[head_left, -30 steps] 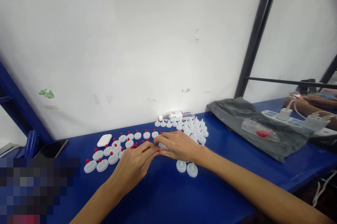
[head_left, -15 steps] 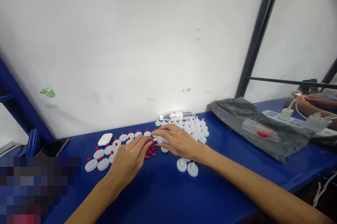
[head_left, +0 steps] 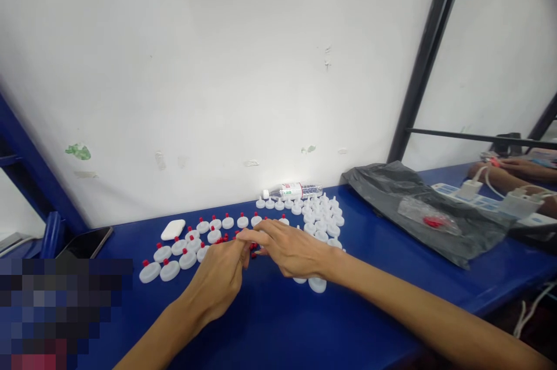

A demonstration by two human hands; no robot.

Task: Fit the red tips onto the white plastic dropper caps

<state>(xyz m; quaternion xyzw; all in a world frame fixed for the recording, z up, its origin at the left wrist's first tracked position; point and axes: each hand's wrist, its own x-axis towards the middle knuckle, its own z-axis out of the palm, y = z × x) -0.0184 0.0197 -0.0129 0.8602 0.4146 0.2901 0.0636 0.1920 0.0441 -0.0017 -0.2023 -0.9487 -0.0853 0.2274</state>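
My left hand (head_left: 224, 268) and my right hand (head_left: 291, 247) meet at the fingertips above a small pile of red tip caps (head_left: 254, 255). Both hands are closed, with fingers pinched together. The white nozzle cap seen in my right fingers a moment ago is now hidden behind them; what my left fingers grip cannot be made out. To the left stand rows of white nozzle caps with red tips (head_left: 187, 260). On the right are many white nozzle caps without red tips (head_left: 321, 225), and one white nozzle cap (head_left: 317, 285) sits below my right wrist.
Along the wall lies a clear plastic bottle (head_left: 291, 191). A white rounded case (head_left: 173, 229) and a dark phone (head_left: 90, 243) are at the left. A grey plastic bag (head_left: 391, 196) carries a clear bag of red pieces (head_left: 430, 219). Beyond are a power strip (head_left: 483, 200) and another person's arm (head_left: 494, 178).
My hands have come together and slightly toward me, right hand shifting left. The white nozzle cap visible between them before is now covered. More red-tipped caps at the back show.
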